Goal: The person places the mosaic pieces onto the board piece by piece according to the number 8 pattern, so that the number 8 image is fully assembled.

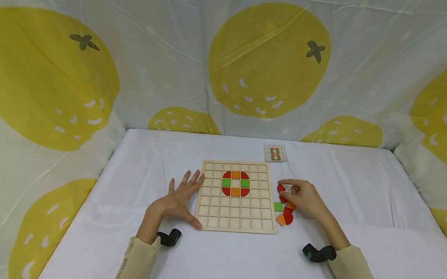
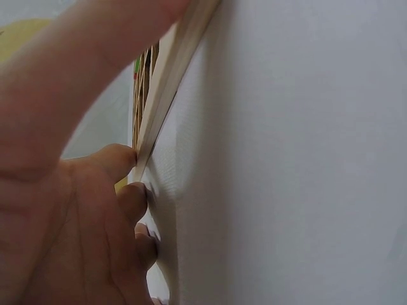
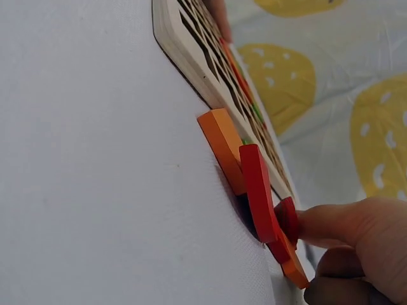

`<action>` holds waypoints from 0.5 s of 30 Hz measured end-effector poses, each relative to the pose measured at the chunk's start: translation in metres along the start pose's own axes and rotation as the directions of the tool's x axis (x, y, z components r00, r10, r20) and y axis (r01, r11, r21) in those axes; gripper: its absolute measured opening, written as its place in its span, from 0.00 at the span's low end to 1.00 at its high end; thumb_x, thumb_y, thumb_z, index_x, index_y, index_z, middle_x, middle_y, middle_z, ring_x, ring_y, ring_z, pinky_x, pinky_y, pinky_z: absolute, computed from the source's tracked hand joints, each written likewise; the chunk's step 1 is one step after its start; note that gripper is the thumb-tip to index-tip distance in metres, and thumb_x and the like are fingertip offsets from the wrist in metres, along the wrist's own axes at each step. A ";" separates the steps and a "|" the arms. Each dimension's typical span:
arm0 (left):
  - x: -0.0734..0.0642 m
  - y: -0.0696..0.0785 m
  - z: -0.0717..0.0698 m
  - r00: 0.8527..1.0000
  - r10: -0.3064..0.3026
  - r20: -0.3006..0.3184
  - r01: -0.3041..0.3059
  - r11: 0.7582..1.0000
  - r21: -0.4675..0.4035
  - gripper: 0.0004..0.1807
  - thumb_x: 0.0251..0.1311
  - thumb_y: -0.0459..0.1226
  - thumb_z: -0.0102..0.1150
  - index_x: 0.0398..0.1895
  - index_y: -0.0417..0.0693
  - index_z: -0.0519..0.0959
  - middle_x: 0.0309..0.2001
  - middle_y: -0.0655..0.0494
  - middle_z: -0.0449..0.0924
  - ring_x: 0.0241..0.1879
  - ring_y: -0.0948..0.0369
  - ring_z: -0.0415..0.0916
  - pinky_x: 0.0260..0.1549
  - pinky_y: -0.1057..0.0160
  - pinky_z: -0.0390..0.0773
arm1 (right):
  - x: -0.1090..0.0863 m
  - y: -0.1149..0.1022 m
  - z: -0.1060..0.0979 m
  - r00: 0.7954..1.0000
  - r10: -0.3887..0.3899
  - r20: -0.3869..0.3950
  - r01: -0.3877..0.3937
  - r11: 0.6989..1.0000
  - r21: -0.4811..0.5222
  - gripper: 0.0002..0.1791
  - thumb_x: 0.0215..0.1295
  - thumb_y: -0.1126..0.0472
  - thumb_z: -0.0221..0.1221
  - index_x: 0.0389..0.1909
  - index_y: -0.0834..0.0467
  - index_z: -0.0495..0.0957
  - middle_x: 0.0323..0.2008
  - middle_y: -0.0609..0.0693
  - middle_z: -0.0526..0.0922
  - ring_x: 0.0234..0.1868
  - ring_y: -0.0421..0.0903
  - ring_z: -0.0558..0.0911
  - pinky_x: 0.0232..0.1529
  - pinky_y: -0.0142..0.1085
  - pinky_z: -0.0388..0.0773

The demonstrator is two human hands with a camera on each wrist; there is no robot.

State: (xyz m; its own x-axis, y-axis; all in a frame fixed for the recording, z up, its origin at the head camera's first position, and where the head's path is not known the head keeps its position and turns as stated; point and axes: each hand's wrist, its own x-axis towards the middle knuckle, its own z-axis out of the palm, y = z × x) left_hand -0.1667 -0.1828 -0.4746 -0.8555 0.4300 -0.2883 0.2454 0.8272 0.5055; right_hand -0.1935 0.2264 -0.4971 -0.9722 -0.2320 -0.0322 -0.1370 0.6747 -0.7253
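Observation:
A square wooden grid board (image 1: 236,230) lies on the white cloth. Set in its cells is a ring of red quarter-round, orange and green tiles (image 1: 226,182). My left hand (image 1: 179,199) is spread along the board's left side, thumb at the near left corner and fingertips at the edge. Right of the board, my right hand (image 1: 303,198) pinches a red rounded tile (image 1: 281,188) between thumb and index finger. Beneath and nearer lie a green square tile (image 1: 278,207), orange tiles (image 1: 281,220) and more red tiles (image 1: 288,216), partly covered by the hand.
A small pattern card (image 1: 275,153) showing a coloured design on a grid lies beyond the board's far right corner. Fabric printed with lemons (image 1: 269,60) hangs behind and at both sides. Each wrist carries a black camera mount (image 1: 318,253).

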 end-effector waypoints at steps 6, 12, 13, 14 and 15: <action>0.000 -0.001 0.000 1.000 -0.004 0.001 0.004 1.000 0.001 0.84 0.29 0.55 0.89 0.85 0.47 0.38 0.86 0.46 0.29 0.84 0.41 0.21 0.71 0.22 0.25 | 0.000 0.000 -0.002 0.995 0.039 -0.089 -0.046 0.996 -0.081 0.19 0.62 0.54 0.73 0.50 0.58 0.87 0.16 0.45 0.65 0.18 0.42 0.64 0.20 0.29 0.56; 0.001 -0.001 0.001 1.000 -0.007 0.002 0.007 1.000 -0.005 0.84 0.29 0.55 0.89 0.85 0.48 0.38 0.86 0.46 0.28 0.84 0.41 0.21 0.71 0.22 0.25 | -0.003 0.001 -0.004 0.979 0.105 -0.174 -0.131 0.981 -0.143 0.21 0.58 0.47 0.74 0.42 0.59 0.86 0.17 0.48 0.69 0.19 0.45 0.68 0.20 0.32 0.59; 0.000 0.000 0.001 1.000 -0.006 0.003 0.006 1.000 -0.006 0.84 0.29 0.55 0.89 0.85 0.47 0.38 0.86 0.46 0.28 0.84 0.41 0.21 0.71 0.22 0.25 | -0.004 0.002 -0.005 0.980 0.115 -0.162 -0.138 0.981 -0.138 0.22 0.58 0.46 0.74 0.43 0.59 0.86 0.17 0.48 0.69 0.20 0.45 0.68 0.20 0.32 0.59; 0.000 0.000 0.001 1.000 -0.006 0.004 0.006 1.000 -0.007 0.84 0.29 0.55 0.89 0.85 0.47 0.38 0.86 0.46 0.28 0.84 0.41 0.21 0.71 0.22 0.25 | -0.004 0.002 -0.006 0.982 0.119 -0.143 -0.138 0.982 -0.130 0.23 0.58 0.46 0.74 0.45 0.58 0.86 0.17 0.48 0.69 0.20 0.45 0.68 0.20 0.32 0.59; 0.000 0.001 0.001 1.000 -0.005 0.005 0.005 1.000 -0.007 0.84 0.29 0.54 0.89 0.85 0.47 0.38 0.86 0.46 0.28 0.84 0.41 0.21 0.72 0.22 0.25 | -0.004 0.003 -0.008 0.986 0.122 -0.117 -0.136 0.983 -0.120 0.23 0.59 0.46 0.74 0.47 0.58 0.85 0.17 0.48 0.68 0.20 0.45 0.67 0.21 0.32 0.59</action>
State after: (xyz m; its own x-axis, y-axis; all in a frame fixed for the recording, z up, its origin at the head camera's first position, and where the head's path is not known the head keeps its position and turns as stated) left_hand -0.1662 -0.1821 -0.4749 -0.8546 0.4274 -0.2951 0.2374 0.8268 0.5099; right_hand -0.1915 0.2348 -0.4941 -0.9972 -0.0642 -0.0395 -0.0253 0.7789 -0.6266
